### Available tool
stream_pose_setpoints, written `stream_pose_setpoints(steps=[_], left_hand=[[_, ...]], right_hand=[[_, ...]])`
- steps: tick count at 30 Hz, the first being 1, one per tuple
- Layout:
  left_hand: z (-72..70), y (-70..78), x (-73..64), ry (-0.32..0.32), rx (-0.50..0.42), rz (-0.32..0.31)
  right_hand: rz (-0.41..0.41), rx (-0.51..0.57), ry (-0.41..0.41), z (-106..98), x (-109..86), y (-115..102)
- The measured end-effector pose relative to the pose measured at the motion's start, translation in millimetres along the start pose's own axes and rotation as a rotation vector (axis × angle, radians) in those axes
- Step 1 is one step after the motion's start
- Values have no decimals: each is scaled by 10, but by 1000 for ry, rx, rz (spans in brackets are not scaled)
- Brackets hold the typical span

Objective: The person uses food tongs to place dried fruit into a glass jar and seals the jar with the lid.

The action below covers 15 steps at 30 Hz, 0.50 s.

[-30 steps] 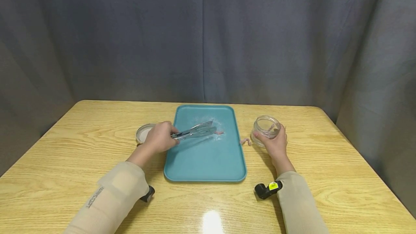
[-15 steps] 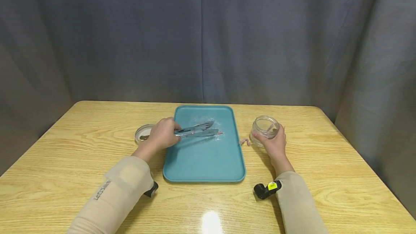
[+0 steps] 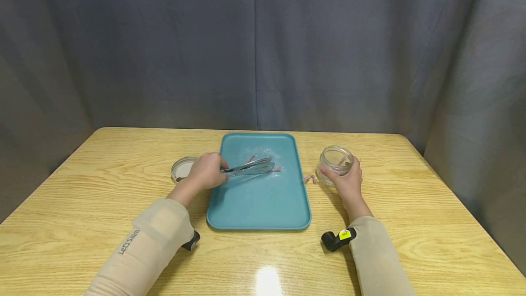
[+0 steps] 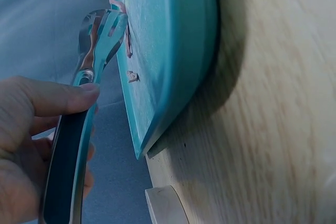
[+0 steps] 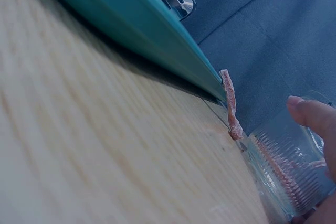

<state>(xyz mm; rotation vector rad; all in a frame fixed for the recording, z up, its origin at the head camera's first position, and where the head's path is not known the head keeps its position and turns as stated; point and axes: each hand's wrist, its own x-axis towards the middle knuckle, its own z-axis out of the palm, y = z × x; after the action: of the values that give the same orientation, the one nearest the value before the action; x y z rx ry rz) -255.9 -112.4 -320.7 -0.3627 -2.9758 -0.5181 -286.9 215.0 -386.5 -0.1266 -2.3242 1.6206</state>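
My left hand [image 3: 205, 171] grips metal serving tongs [image 3: 246, 168] from the left side, holding them over the teal tray [image 3: 259, 209]. In the left wrist view the tongs' tips [image 4: 113, 22] stand close together beside pink sticks. One powdery pink stick [image 3: 276, 169] lies at the tips in the head view; whether they pinch it I cannot tell. Behind the tongs lies another pink stick [image 3: 249, 159]. My right hand [image 3: 349, 179] holds a clear glass jar [image 3: 328, 172] with its mouth uncovered. Pink pieces show inside the jar [image 5: 286, 169], partly hidden by the fingers.
A twisted pink stick [image 3: 310, 178] leans on the tray's right rim, between tray and jar. Left of the tray a round jar lid [image 3: 181, 168] lies partly behind my left hand. White powder dusts the tray. The wooden table [image 3: 230, 259] ends before a grey curtain [image 3: 255, 58].
The left hand and tongs shifted slightly right. The tongs spread wider half a second ago and have narrowed since. A pink stick behind them shows more clearly. The right hand and jar stayed put.
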Motion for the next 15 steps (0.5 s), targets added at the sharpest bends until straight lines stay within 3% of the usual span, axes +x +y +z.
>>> stream_pose_setpoints(steps=[10, 15], left_hand=[[20, 24, -28, -23, -36, -9], [40, 32, -47, -5, -33, 0]], right_hand=[[-5, 6, 2, 4, 4, 2], [4, 1, 8, 6, 1, 11]])
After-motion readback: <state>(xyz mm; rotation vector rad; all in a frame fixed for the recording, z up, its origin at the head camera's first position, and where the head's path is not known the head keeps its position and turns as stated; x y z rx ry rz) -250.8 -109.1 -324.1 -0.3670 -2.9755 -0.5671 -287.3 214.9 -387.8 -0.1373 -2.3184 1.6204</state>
